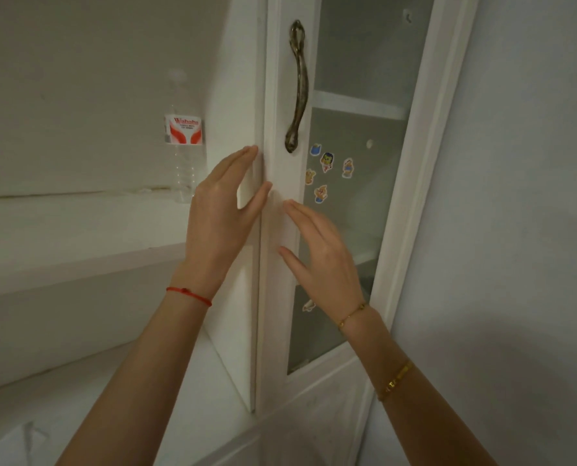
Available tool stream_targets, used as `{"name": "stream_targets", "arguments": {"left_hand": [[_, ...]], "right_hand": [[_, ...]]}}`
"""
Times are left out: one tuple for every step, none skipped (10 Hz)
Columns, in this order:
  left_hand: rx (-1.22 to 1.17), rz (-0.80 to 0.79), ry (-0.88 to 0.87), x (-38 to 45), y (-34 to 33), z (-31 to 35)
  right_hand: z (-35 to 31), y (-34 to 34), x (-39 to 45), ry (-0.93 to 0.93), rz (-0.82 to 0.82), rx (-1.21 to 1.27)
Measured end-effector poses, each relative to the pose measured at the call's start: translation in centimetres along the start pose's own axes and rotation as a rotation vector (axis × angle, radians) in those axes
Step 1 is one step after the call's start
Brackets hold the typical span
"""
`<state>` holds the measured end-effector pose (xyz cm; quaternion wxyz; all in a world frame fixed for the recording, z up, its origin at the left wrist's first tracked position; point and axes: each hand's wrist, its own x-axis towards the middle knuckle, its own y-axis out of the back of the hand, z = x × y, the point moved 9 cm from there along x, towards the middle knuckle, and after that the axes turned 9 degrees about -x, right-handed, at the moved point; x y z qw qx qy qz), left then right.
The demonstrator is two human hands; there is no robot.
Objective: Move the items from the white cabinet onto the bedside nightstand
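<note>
The white cabinet's glass door (354, 203) fills the middle of the view, with a dark metal handle (297, 85) on its white frame. My left hand (220, 216) has straight fingers laid against the door's left edge, thumb on the frame's face. My right hand (320, 250) lies flat with straight fingers on the frame just below the handle. Neither hand holds anything. A clear plastic water bottle (183, 136) with a red and white label stands on a white shelf to the left.
Several cartoon stickers (327, 169) are stuck on the door glass, with shelves (357, 104) behind it. White shelves (78, 257) run along the left. A plain wall (516, 230) is at the right.
</note>
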<state>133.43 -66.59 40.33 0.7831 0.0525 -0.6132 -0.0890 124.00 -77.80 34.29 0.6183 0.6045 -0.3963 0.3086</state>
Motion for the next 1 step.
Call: {"name": "stream_targets", "arguments": {"left_hand": [[-0.022,-0.034,-0.028,-1.82,0.87,1.15]], "right_hand": [[1.89,1.15,-1.30,-0.147,-0.003,0.071]]}}
